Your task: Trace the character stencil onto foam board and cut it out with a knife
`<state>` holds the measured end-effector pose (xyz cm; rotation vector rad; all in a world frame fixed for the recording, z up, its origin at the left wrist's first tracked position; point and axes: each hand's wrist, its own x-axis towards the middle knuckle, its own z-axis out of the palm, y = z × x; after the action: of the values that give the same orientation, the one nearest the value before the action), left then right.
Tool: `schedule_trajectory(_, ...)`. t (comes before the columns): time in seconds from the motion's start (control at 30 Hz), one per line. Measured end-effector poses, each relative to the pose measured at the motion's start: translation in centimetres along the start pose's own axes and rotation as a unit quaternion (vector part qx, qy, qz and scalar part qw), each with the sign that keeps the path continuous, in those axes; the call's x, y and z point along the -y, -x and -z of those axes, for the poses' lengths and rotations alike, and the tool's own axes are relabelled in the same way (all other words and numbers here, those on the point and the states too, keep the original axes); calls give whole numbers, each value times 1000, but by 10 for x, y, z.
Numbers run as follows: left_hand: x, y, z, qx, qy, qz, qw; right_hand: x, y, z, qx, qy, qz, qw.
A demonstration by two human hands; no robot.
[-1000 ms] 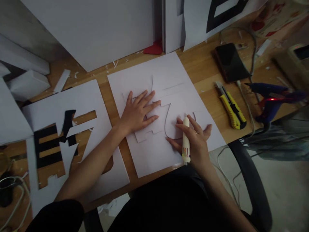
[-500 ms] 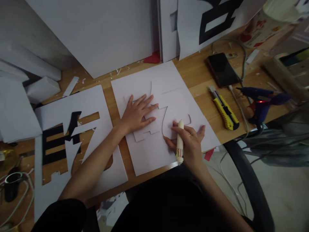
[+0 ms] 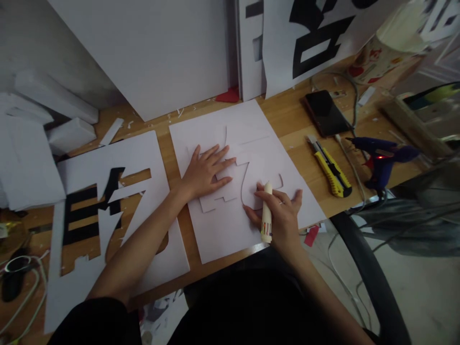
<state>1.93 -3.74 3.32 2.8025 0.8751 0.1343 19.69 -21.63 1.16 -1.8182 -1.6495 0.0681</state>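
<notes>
A white sheet of board (image 3: 223, 239) lies on the wooden table in front of me, with curved and stepped cut lines of a character shape in it. My left hand (image 3: 206, 175) is spread flat on its left half, palm down, fingers apart. Over the right half, my right hand (image 3: 282, 213) has a thick cream multicolour pen (image 3: 266, 215) between thumb and fingers. The pen's coloured sliders point toward me. The thumb and fingertips of that hand touch the board beside the long curved line.
A second white board (image 3: 143, 148) with cut-out openings lies left. To the right are a yellow utility knife (image 3: 332, 170), a black phone (image 3: 327, 112) and a blue glue gun (image 3: 383, 158) with a red light. A large white panel (image 3: 172, 52) stands behind; a paper bucket (image 3: 377, 52) is back right.
The view has shifted slightly, so things at the back appear lower. Both hands keep nearly the same place on the board, the pen still in my right hand.
</notes>
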Motion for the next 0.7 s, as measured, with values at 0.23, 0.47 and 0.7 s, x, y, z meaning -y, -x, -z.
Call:
schedule_trajectory(0.23,-2,0,2,8,2,-1,1000,2,-1,1,-10,1,8,1000)
schedule_trajectory(0.47,-1,-1,1,-21,52,41,998,2,0,1,-11,6,18,1000)
schedule_trajectory(0.7,-2,0,0,-28,18,107,994,5,-3,5,-17,7,20,1000)
